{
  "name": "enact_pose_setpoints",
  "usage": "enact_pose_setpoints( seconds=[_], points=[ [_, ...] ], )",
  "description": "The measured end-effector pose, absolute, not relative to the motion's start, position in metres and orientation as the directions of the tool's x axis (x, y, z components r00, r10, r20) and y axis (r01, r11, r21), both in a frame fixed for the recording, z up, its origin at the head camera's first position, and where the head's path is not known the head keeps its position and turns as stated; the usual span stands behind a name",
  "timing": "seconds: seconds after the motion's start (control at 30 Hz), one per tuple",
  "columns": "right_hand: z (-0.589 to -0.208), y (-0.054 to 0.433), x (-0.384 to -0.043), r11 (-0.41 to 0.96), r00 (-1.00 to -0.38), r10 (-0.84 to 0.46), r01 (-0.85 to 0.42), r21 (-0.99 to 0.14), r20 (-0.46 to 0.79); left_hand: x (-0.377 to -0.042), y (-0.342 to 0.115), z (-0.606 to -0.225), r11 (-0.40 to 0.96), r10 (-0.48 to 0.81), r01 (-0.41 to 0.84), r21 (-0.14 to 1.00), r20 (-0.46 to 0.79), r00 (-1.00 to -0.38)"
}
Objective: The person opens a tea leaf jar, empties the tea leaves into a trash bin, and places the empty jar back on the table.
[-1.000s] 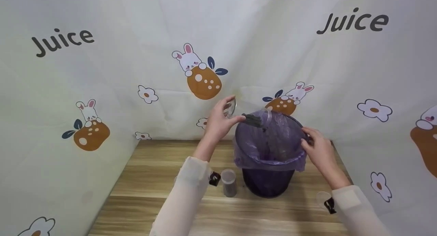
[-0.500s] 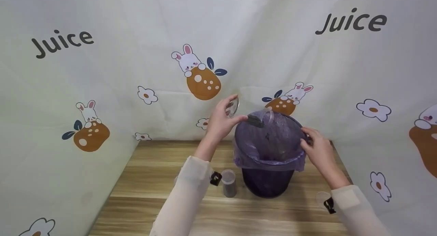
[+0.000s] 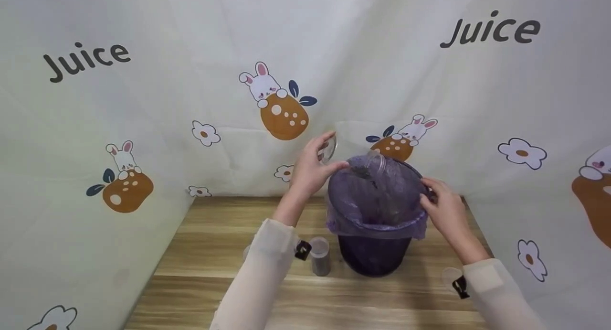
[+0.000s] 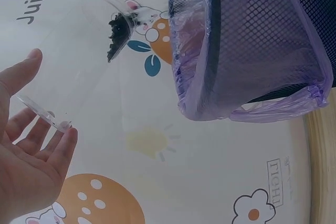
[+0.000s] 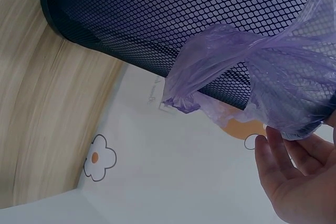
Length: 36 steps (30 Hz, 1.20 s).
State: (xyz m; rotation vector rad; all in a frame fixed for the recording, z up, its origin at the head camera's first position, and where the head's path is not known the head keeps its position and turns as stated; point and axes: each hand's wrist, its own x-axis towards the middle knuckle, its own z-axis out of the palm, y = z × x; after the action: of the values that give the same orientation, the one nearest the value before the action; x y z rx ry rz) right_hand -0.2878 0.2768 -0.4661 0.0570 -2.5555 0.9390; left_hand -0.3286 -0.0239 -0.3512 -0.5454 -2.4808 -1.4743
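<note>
Left hand curled round base of clear cylindrical plastic jar, tilted over far side of dark mesh bin. Right hand apparently pinching bin's right edge through purple plastic liner. Advised: tip black flakes centrally.

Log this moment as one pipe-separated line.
left hand: holds tilted clear jar | right hand: grips mesh wastebasket by rim | dark bits: spilling toward purple liner

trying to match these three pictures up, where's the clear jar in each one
Head: the clear jar is just right of centre, in the left hand.
Left wrist: upper left, tilted, dark contents near its mouth.
Right wrist: not in it.
Shared landmark: the purple bag lining the bin.
</note>
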Motion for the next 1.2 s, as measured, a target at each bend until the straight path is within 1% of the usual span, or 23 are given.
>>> enact_pose_setpoints(
  seconds=[0.27,0.47,0.7,0.93,1.03,1.2],
  points=[
    [-0.4668,0.2766,-0.2872,0.769,-0.914,0.100,-0.179,-0.614,0.392,-0.3276,-0.0251,-0.3526,0.439,0.221,0.419,0.795,0.357,-0.908],
    [-0.4670,0.2770,-0.2877,0.772,-0.914,0.099,-0.180,-0.610,0.394,-0.3279,-0.0245,-0.3531,0.449,0.242,0.446,0.774,0.376,-0.895],
    [-0.4663,0.2768,-0.2870,0.774,-0.916,0.101,-0.174,-0.609,0.389,-0.3281,-0.0227,-0.3547,0.467,0.319,0.520,0.715,0.412,-0.853],
    [-0.4658,0.2767,-0.2868,0.765,-0.915,0.103,-0.178,-0.619,0.390,-0.3266,-0.0212,-0.3560,0.542,0.401,0.589,0.599,0.432,-0.808],
    [-0.4662,0.2765,-0.2865,0.761,-0.920,0.105,-0.171,-0.625,0.379,-0.3260,-0.0208,-0.3562,0.559,0.419,0.596,0.577,0.424,-0.803],
    [-0.4659,0.2760,-0.2863,0.765,-0.922,0.111,-0.160,-0.624,0.372,-0.3250,-0.0215,-0.3565,0.570,0.422,0.589,0.573,0.411,-0.808]
  ],
)
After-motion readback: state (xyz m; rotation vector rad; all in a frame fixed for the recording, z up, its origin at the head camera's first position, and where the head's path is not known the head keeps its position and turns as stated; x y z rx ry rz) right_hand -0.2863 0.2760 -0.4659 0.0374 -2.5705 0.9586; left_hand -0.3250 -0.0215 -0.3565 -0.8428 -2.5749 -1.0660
